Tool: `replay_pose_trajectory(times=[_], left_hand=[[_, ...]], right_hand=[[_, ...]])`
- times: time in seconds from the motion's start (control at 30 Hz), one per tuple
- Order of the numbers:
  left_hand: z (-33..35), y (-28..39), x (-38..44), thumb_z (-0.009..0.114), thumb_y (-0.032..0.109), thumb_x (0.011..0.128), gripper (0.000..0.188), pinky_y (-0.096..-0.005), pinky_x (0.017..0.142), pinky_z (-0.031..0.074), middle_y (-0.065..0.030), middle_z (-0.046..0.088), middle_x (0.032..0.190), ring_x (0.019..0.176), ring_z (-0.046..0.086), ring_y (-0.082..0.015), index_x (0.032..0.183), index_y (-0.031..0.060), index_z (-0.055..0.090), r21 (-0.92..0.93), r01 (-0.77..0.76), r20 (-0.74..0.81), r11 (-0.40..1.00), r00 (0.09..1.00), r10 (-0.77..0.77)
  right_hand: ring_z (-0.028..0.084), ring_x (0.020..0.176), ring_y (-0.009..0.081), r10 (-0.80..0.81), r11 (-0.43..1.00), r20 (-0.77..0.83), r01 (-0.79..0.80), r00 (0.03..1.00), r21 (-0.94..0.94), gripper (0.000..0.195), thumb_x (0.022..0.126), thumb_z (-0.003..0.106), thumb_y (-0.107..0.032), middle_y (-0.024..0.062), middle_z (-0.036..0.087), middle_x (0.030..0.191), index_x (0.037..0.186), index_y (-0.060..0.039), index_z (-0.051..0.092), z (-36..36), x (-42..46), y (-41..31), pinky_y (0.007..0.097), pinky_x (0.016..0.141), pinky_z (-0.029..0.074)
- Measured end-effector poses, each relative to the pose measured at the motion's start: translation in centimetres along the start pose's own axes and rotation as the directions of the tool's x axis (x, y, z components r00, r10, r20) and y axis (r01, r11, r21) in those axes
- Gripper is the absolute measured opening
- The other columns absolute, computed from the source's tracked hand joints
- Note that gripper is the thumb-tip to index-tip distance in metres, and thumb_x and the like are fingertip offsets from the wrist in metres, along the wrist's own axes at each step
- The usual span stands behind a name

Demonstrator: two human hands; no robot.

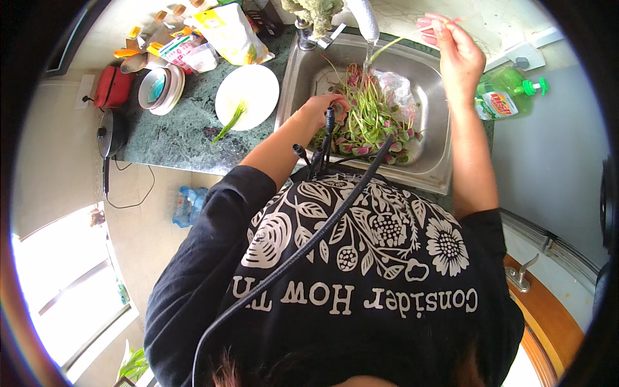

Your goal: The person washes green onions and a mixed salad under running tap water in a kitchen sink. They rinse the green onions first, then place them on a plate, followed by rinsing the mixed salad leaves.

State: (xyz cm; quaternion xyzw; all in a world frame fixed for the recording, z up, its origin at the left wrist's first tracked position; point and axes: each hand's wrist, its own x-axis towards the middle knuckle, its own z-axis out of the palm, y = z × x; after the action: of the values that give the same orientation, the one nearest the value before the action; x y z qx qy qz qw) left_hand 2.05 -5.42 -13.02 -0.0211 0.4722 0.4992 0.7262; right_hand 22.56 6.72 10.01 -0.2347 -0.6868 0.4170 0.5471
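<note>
A heap of amaranth greens (365, 106), with green stems and purple-centred leaves, lies in the stainless steel sink (437, 162). Water runs onto it from the white-wrapped faucet spout (362, 22). My right hand (457, 51) is raised over the sink's right rim, its fingers pinching a pale stem (389, 46) that slants down towards the heap. Down in the sink, my left hand (331, 109) is curled at the left side of the greens; whether it grips any is partly hidden. A crumpled clear plastic bag (394, 87) lies behind the greens.
Left of the sink, a white plate (249, 92) holds a small green bunch (232, 121) on the marble counter (188, 140). Stacked bowls (162, 89), packages (229, 34) and a pan (112, 133) stand further left. A dish soap bottle (505, 94) stands right. Black cables (338, 213) cross my chest.
</note>
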Motion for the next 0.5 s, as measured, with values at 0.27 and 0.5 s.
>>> replay_pose_trajectory(times=[0.27, 0.5], left_hand=[[4.3, 2.3, -6.3, 0.052, 0.034, 0.084, 0.033, -0.0270, 0.047, 0.032, -0.0014, 0.049, 0.058, 0.051, 0.041, -0.0110, 0.065, 0.0077, 0.059, 0.682, -0.172, -0.145, 0.711, 0.921, 0.361], [-2.9, 9.3, -13.2, 0.050, 0.039, 0.087, 0.044, -0.0275, 0.040, 0.033, -0.0010, 0.047, 0.047, 0.042, 0.043, -0.0097, 0.058, 0.0062, 0.053, 0.904, -0.234, -0.150, 0.358, 0.610, 0.778]], right_hand=[[0.061, 0.079, 0.0107, 0.472, 0.878, 0.293, -0.414, 0.831, -0.241, 0.018, 0.088, 0.051, -0.014, 0.0041, 0.064, 0.087, 0.101, -0.0065, 0.060, 1.2, -3.1, 7.8, 0.0225, 0.063, 0.052], [0.061, 0.074, 0.0128, 0.578, 0.782, 0.449, -0.620, 0.682, -0.065, 0.020, 0.088, 0.049, -0.012, 0.0084, 0.064, 0.087, 0.101, -0.0002, 0.058, 2.6, -5.9, 10.1, 0.0219, 0.059, 0.050]])
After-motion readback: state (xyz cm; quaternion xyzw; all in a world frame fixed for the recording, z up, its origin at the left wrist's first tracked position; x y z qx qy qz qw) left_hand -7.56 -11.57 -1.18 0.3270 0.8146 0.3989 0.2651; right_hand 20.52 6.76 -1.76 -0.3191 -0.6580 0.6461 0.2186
